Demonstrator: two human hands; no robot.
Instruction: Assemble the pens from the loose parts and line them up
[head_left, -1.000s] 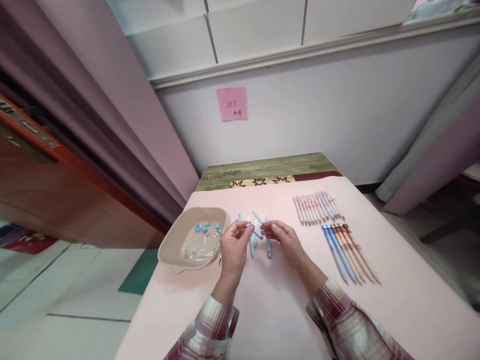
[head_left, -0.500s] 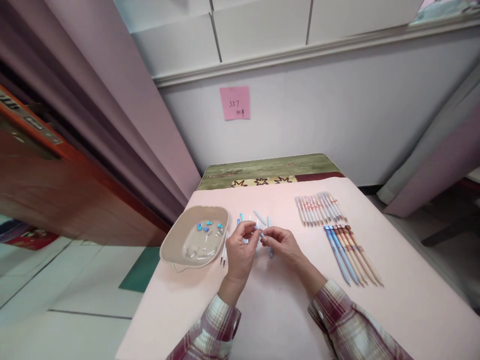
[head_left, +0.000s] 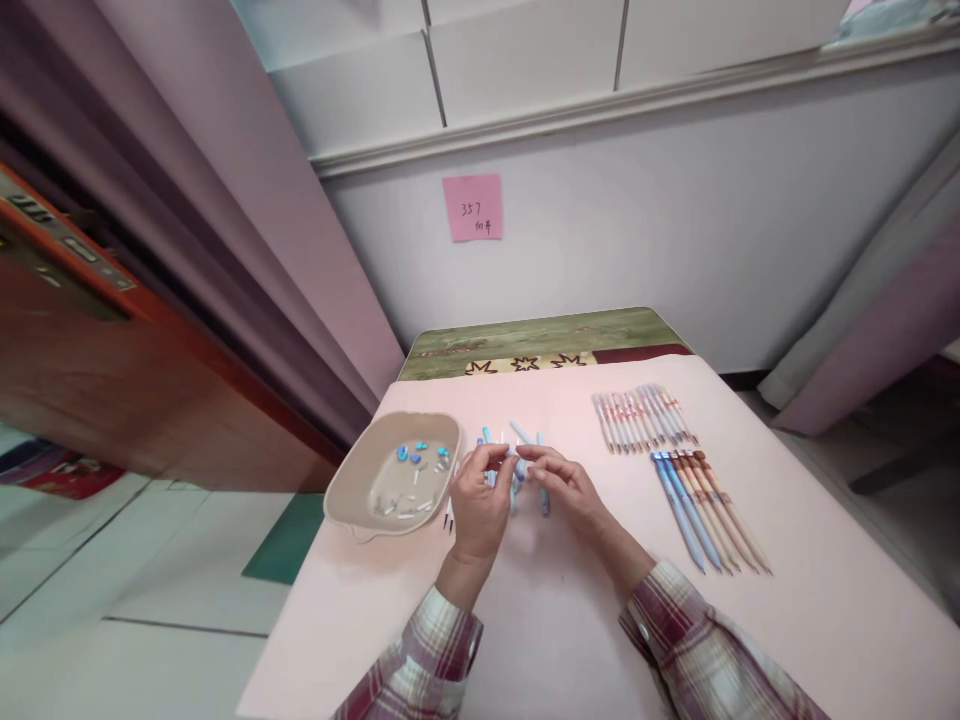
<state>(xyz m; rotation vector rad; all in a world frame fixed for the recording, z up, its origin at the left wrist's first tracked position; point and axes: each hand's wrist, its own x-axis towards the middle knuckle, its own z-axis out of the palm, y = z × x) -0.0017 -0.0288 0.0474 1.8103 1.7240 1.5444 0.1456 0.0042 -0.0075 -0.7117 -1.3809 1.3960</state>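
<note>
Across the pink-covered desk (head_left: pixel 555 640), the left hand (head_left: pixel 480 495) seems to pinch a blue pen part (head_left: pixel 520 471) above loose pen pieces (head_left: pixel 545 503), the right hand's (head_left: pixel 568 490) grip unclear beside it, apparently close two-handed work whose next move calls for steady, aligned fingertips.

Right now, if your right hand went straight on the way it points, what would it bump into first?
Most likely the left hand: the right hand points across at its fingertips. Depth is hard to judge, though the blue pen parts seem to lie lower, on the table.
</note>
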